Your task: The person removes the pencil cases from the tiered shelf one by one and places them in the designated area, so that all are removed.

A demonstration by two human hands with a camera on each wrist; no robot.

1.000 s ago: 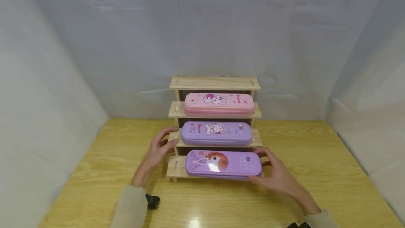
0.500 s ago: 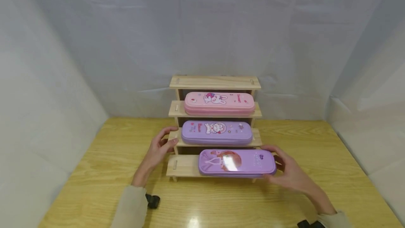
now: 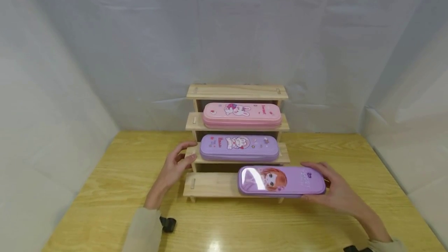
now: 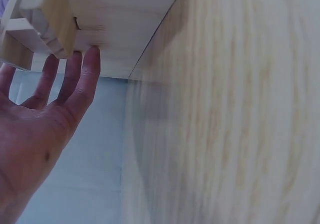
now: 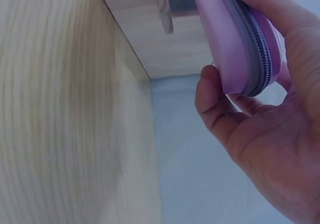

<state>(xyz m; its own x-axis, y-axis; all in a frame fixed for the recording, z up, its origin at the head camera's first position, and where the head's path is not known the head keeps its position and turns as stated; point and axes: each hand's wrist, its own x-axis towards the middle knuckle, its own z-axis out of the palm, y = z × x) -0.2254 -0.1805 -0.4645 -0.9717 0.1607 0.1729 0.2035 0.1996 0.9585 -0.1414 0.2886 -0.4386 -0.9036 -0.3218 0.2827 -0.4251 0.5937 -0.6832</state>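
At the lowest shelf (image 3: 213,185), the right hand (image 3: 339,191) has shifted its case (image 3: 297,180) rightward.

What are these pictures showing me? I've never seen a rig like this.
No machine: just a person's left hand and right hand, bare. One picture comes from a camera on the head, looking forward and down; the other two from cameras on each wrist. On the table stands a stepped wooden shelf, with a pink pencil case and a purple rabbit case on its two middle steps. The right hand grips a second purple case at one end, partly past the shelf's right side. The left hand holds the shelf's left end.
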